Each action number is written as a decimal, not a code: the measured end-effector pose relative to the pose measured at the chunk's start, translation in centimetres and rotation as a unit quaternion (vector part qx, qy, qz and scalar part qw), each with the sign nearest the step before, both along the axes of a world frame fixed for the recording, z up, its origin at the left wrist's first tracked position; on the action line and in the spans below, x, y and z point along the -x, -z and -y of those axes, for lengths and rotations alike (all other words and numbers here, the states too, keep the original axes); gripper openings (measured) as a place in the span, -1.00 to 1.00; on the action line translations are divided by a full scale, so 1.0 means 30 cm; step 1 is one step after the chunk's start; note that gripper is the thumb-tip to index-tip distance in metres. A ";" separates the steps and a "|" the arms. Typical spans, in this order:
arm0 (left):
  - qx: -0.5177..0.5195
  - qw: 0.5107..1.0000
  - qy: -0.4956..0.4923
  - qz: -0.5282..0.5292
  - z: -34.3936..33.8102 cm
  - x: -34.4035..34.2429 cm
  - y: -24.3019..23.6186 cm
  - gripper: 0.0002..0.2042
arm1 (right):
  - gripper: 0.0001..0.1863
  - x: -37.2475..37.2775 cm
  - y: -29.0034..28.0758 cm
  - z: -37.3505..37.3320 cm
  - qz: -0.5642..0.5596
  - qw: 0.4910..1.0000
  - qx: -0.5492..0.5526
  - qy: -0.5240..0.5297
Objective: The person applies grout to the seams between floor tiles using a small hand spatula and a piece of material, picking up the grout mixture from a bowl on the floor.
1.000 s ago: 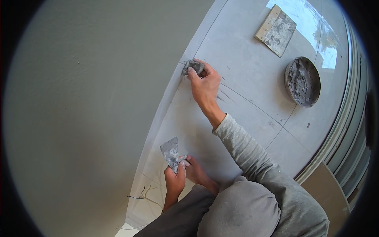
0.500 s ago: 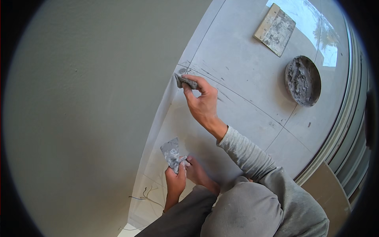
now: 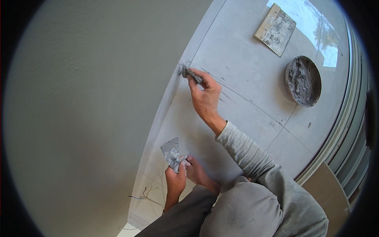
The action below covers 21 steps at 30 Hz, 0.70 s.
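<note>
My right hand (image 3: 207, 98) pinches a small grey, smeared flat piece (image 3: 197, 77) between thumb and fingers; its exact kind I cannot make out. Its tip is at a tile joint close to the pale baseboard (image 3: 161, 108), beside a dark smudge of paste. Low on the left, my left hand (image 3: 175, 183) is closed round a putty knife (image 3: 170, 150), blade up and coated with grey and white paste. The knife's handle is mostly hidden in the hand. My bare foot (image 3: 200, 175) is right beside that hand.
A dark bowl (image 3: 288, 87) of grey paste stands on the tiled floor at right. Beyond it lies a wide, smeared scraper (image 3: 282, 35) with a wooden grip. Loose wires (image 3: 149, 195) stick out near the wall (image 3: 87, 118). Door tracks (image 3: 342, 122) and a board (image 3: 325, 185) border the right.
My right hand has shifted a little to the right and upward with the grey piece, off the baseboard edge, uncovering a dark smudge. My left hand and the putty knife have stayed put.
</note>
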State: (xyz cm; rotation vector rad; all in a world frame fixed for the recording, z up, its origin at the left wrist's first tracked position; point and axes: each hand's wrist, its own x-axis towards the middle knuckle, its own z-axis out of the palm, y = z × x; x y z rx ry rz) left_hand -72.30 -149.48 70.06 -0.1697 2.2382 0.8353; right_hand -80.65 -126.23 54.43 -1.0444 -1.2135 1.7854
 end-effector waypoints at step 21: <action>-0.004 0.999 -0.023 0.025 0.054 0.003 -0.020 -0.78 | -0.67 0.048 0.002 -0.064 0.194 0.974 0.072 -0.096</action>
